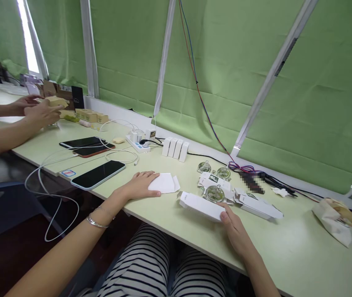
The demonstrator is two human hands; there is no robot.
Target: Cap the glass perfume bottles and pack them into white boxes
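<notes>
My left hand (141,185) rests low at the table's front, its thumb and fingers around the left side of a white folded paper piece (163,183). Held by its right end in my right hand (232,225) is a long, narrow white carton (201,206), lying on its side just above the table with its left end flap open. Just behind the carton lies a round clear glass-like piece with a green inside (214,194). Two similar round pieces (204,166) (224,173) lie farther back. Opened white cartons (258,206) (210,180) lie around them.
Several small white boxes (175,149) stand in a row by the wall. Phones (98,175) (94,151), white cables (50,198) and a power strip (138,143) occupy the left. Another person's hands (41,112) hold a tan box. A cream pouch (332,220) sits at right.
</notes>
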